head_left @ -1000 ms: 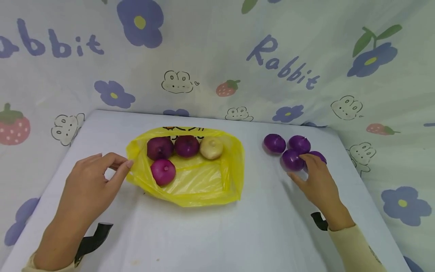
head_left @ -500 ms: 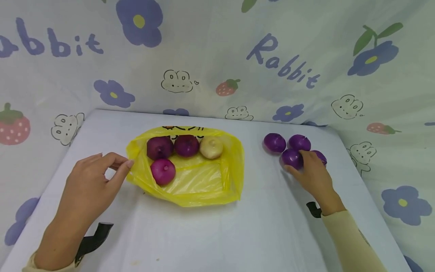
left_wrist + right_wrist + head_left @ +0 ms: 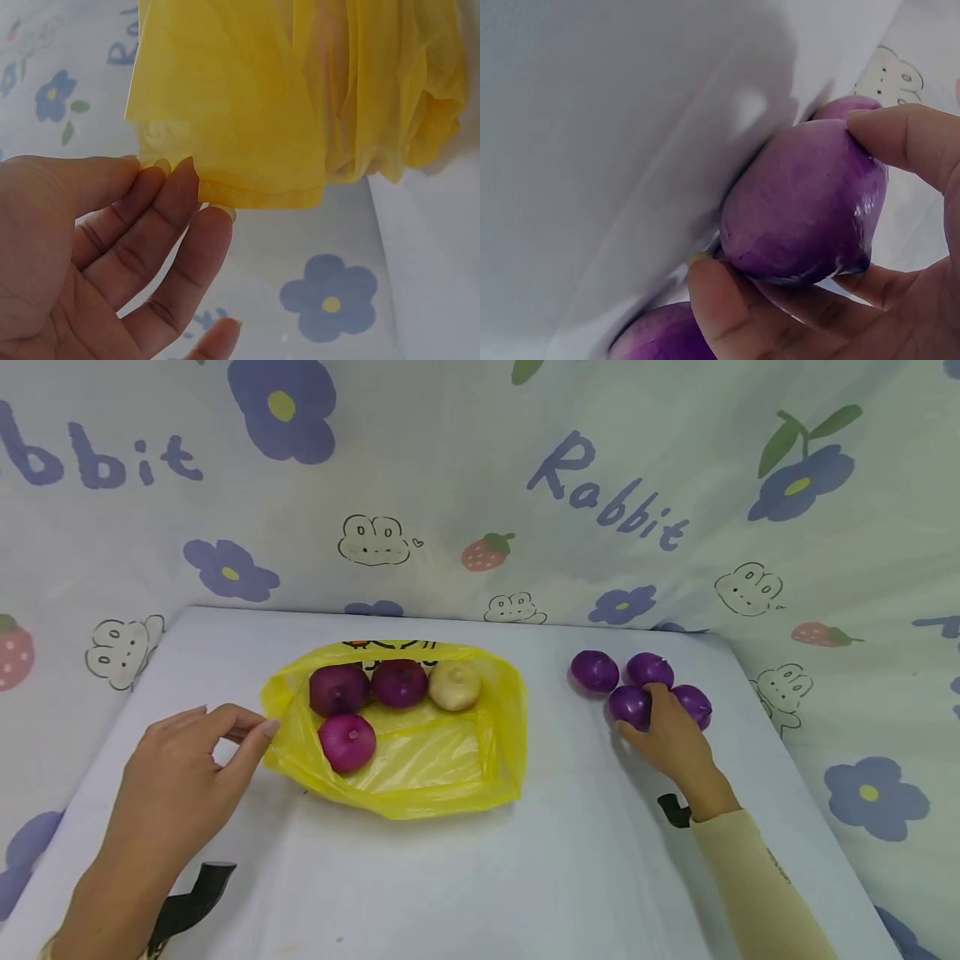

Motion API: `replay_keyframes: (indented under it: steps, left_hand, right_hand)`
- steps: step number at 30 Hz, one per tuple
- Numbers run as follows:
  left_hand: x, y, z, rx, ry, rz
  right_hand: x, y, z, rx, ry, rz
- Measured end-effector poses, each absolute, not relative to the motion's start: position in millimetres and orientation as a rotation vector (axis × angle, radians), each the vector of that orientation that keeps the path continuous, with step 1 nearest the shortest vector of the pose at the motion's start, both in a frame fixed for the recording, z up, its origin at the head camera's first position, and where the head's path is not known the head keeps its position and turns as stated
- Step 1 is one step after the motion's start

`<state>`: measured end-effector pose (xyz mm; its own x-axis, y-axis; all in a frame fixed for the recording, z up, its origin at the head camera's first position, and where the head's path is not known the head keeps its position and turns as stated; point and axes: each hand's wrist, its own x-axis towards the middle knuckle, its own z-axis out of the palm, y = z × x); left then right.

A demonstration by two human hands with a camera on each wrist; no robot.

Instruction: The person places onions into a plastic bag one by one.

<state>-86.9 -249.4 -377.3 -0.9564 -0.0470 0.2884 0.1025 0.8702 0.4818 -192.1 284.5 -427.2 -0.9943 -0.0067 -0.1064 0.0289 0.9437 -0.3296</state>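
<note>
My left hand [image 3: 180,789] pinches the left rim of a yellow plastic bag [image 3: 431,756]; in the left wrist view, thumb and fingertips meet at the thin bag edge [image 3: 255,199]. The bag lies with its mouth spread wide. Inside it are two dark red onions [image 3: 340,690], a brighter magenta onion [image 3: 347,743] and a pale yellow onion [image 3: 454,685]. To the right, my right hand [image 3: 675,747] grips a glossy purple onion [image 3: 628,706]. Seen from the right wrist, the thumb is on one side of this onion [image 3: 802,202] and the fingers curl along the other.
Three more purple onions surround the gripped one: one at the back left [image 3: 595,672], one behind [image 3: 649,669], one to the right [image 3: 693,703]. A white cloth [image 3: 450,893] covers the table. Behind it hangs a printed curtain [image 3: 442,468] with flowers and rabbits.
The right hand has moved a little left and forward, and its fingers have come round the front purple onion. The left hand keeps its pinch on the bag rim. The head view has shifted slightly.
</note>
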Motion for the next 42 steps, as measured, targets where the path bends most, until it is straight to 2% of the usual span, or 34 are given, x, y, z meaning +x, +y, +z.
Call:
replay_keyframes:
  steps: [32,42]
  left_hand:
    - [-84.5,-247.0,-378.1,0.015,-2.792,-0.732]
    - [-84.4,-249.8,-376.4,-0.024,-2.755,-0.742]
  right_hand:
    - [-191.5,288.7,-440.4,-0.083,3.009,-0.623]
    - [-181.0,281.3,-437.0,-0.170,3.116,-0.588]
